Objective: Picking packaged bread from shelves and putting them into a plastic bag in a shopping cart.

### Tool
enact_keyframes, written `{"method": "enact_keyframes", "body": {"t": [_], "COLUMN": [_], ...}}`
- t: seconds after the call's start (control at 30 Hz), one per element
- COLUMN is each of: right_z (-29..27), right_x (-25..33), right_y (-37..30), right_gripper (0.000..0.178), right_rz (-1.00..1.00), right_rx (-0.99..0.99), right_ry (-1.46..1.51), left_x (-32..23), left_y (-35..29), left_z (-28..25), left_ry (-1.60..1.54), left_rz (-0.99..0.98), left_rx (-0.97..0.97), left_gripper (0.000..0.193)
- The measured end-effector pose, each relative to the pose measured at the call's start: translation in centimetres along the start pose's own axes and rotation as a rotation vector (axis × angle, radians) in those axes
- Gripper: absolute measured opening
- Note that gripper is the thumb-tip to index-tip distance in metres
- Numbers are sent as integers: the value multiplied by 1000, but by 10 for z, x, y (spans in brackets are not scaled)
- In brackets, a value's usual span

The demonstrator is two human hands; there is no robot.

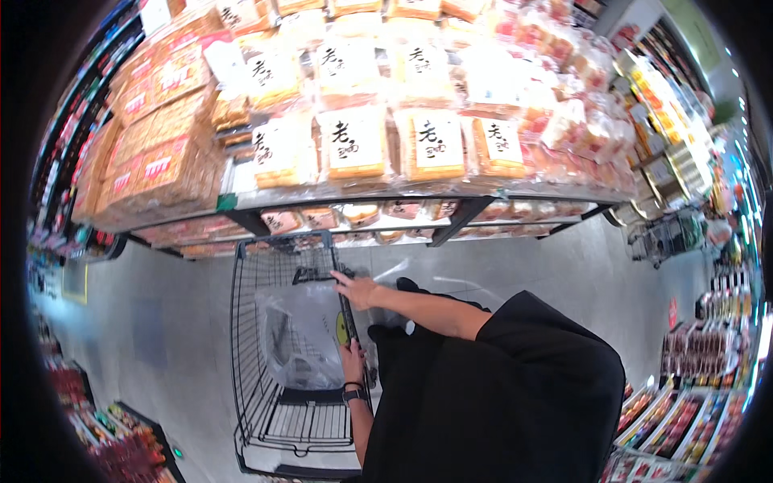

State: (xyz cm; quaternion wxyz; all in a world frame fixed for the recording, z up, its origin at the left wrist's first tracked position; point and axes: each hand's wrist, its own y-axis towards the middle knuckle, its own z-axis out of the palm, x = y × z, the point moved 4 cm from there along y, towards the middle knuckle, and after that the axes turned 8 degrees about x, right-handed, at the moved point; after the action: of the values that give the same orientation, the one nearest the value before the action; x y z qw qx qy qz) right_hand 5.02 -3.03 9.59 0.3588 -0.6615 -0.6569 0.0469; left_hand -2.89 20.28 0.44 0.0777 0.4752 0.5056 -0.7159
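A black wire shopping cart (241, 378) stands to the left of my body. My left hand (352, 362), with a dark watch and a band at its wrist, is closed around the lower part of the cart's handle (345, 314). Farther up, my right hand (358, 290) rests over the same handle, its fingers curled onto the bar and partly hidden. A crumpled translucent plastic bag (294, 338) lies in the cart beside the handle. A yellow-green round mark shows between my hands.
Ahead, a display shelf (346, 208) holds several rows of packaged bread (435, 145), with stacked brown packs (161, 161) at its left end. Another cart (668, 237) stands at the right. Stocked racks (684, 419) line the lower right, and grey floor (153, 322) lies left of my cart.
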Motion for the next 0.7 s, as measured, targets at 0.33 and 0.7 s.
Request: {"method": "enact_keyframes", "body": {"t": [0.33, 0.7], "right_z": [43, 66], "right_x": [-26, -100], "right_y": [-55, -133], "right_gripper": [99, 94], "right_rz": [53, -46], "right_rx": [89, 25], "right_ry": [152, 77], "left_x": [5, 35], "left_y": [-16, -37], "left_z": [47, 141], "left_ry": [25, 187], "left_rz": [24, 42], "left_rx": [-34, -191], "left_gripper": [48, 46]}}
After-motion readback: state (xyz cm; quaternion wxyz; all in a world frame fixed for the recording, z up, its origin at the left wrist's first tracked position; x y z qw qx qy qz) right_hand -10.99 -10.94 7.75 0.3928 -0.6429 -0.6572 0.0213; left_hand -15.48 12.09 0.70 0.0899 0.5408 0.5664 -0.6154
